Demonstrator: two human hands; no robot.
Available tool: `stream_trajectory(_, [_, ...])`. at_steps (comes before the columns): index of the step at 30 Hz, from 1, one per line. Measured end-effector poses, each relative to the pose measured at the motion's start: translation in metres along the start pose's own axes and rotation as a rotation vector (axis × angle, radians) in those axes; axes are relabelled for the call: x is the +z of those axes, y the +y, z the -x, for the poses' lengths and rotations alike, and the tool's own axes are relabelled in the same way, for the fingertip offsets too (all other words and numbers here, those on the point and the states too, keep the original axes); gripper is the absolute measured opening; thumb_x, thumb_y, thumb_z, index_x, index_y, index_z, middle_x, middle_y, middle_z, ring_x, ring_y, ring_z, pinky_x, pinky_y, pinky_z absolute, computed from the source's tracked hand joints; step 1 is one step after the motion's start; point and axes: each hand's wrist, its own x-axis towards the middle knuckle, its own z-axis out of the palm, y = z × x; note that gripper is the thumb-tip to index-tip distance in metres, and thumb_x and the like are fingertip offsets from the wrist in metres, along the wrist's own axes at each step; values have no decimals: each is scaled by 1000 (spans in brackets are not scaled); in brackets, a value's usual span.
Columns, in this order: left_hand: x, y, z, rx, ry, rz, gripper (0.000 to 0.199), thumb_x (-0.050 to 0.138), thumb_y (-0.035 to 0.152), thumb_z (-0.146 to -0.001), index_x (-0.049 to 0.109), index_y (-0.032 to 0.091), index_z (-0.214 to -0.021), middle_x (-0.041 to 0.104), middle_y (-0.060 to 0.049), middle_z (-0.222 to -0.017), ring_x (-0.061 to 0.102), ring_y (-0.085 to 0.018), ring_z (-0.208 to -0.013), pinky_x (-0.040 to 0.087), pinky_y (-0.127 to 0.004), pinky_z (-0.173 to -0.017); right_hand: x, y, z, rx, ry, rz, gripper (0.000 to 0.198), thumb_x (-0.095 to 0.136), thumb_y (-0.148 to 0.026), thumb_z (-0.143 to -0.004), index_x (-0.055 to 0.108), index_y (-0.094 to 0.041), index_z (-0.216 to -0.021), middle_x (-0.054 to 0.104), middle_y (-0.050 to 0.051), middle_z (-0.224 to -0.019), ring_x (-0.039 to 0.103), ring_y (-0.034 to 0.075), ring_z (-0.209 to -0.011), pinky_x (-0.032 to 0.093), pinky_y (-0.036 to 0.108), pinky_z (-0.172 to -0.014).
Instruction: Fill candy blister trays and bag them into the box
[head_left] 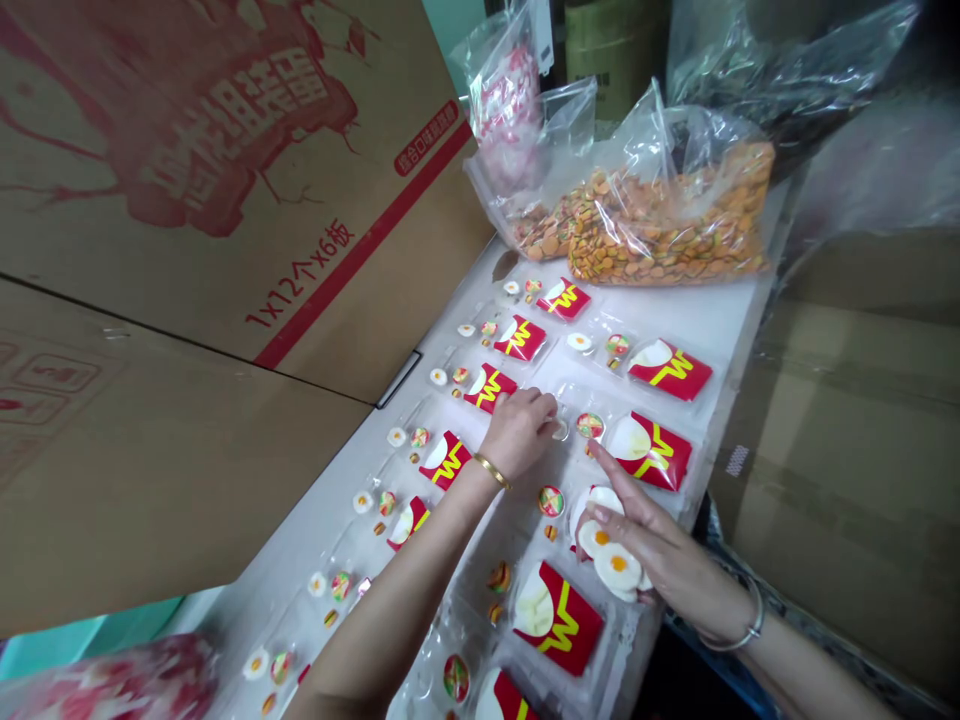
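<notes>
Right of the printed cardboard carton (300, 250), the left hand (523, 428) has its fingers half curled beside a white piece (560, 430) in a clear tray (609, 411); whether they grip it, I cannot tell. Farther right of the carton, the right hand (651, 545) holds several fried-egg pieces (617, 573) between thumb and fingers, forefinger extended towards a pizza piece (590, 426)

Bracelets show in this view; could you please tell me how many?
2: a golden bracelet at the wrist of the left hand and a silvery bracelet at the wrist of the right hand. No others show.
</notes>
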Motion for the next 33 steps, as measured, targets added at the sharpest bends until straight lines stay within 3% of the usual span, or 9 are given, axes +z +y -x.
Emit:
stream_trajectory(4, [-4,1,10,136,6,58,22,42,23,-93,63,18,-88,63,-8,-96,55,-21,-93,36,-39,-89,2,2,-1,-34,-38,17,84,57,-46,-88,3,-31,-150,62,1,-72,41,8,-43,30,19,-40])
stream_trajectory(7, [-18,14,35,122,18,422,22,47,31,-93,63,18,-102,63,-9,-103,56,-19,-97,40,-36,-90,5,2,1,-72,-17,23,87,60,-44,-86,4,-32,-150,60,-1,-74,43,8,-45,33,20,-41])
stream_trajectory(9, [-28,27,58,131,-90,684,24,57,36,-88,63,18,-104,62,-8,-104,57,-18,-96,43,-32,-89,7,5,2,-91,-8,73,89,63,-42,-84,3,-32,-150,59,-2,-74,43,8,-46,34,20,-42])
stream_trajectory(12, [-33,43,93,32,-209,927,21,60,36,-86,64,16,-92,63,-7,-97,59,-16,-89,46,-29,-83,14,16,3,-95,-37,130,92,65,-37,-84,1,-33,-150,56,-4,-74,44,7,-50,35,18,-46])
stream_trajectory(14, [-29,43,113,-132,-127,964,22,55,36,-89,62,16,-88,64,-6,-87,59,-14,-79,47,-26,-75,22,24,5,-50,-35,109,92,66,-38,-83,3,-33,-150,57,-4,-77,44,7,-49,33,18,-43])
stream_trajectory(17, [-16,29,135,-347,180,715,19,53,35,-90,59,17,-88,62,-4,-78,57,-13,-70,44,-24,-64,33,33,11,35,-7,-30,69,67,-39,-81,35,-25,-140,57,-2,-79,43,7,-49,30,18,-39])
stream_trajectory(19, [-6,16,146,-340,308,451,15,49,28,-91,59,18,-90,63,-5,-83,57,-15,-74,43,-25,-67,37,37,18,68,-12,-167,47,69,-32,-78,54,-19,-121,58,1,-84,48,8,-58,37,18,-45])
stream_trajectory(22, [9,6,153,-199,267,172,21,39,19,-92,60,19,-98,61,-8,-97,57,-16,-85,43,-28,-74,38,43,29,117,2,-250,41,73,-24,-74,60,-21,-113,61,2,-94,51,9,-70,44,19,-58])
stream_trajectory(33, [26,29,148,-97,7,-121,26,44,21,-91,56,18,-114,60,-12,-107,52,-25,-97,39,-41,-83,33,68,37,66,21,64,39,70,-53,-76,62,-18,-91,50,-4,-58,36,6,-45,22,18,-39])
